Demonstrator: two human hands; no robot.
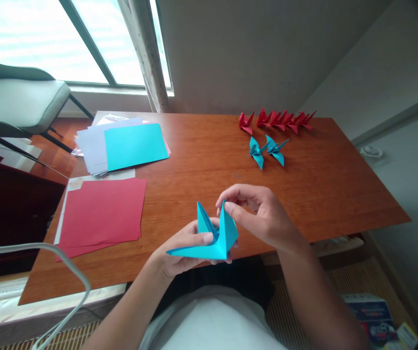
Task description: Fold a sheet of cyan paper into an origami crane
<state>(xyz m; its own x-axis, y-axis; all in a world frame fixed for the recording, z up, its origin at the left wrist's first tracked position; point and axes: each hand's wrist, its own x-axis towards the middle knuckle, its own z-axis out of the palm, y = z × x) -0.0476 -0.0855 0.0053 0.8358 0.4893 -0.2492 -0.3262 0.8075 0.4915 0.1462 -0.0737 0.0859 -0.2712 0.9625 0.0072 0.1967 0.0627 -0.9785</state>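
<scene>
A partly folded blue origami crane is held over the front edge of the table. My left hand cradles it from below, the thumb pressing on its inner fold. With thumb and bent fingers my right hand pinches the tip of the crane's upright point on the right. A second point stands up behind it, and a long one stretches out to the left. Two finished blue paper cranes stand farther back on the table. Behind them is a row of several red paper cranes.
Red paper sheets lie at the left of the wooden table. Blue sheets rest on pale papers behind them. A white cable curves up at the lower left. A chair stands by the window.
</scene>
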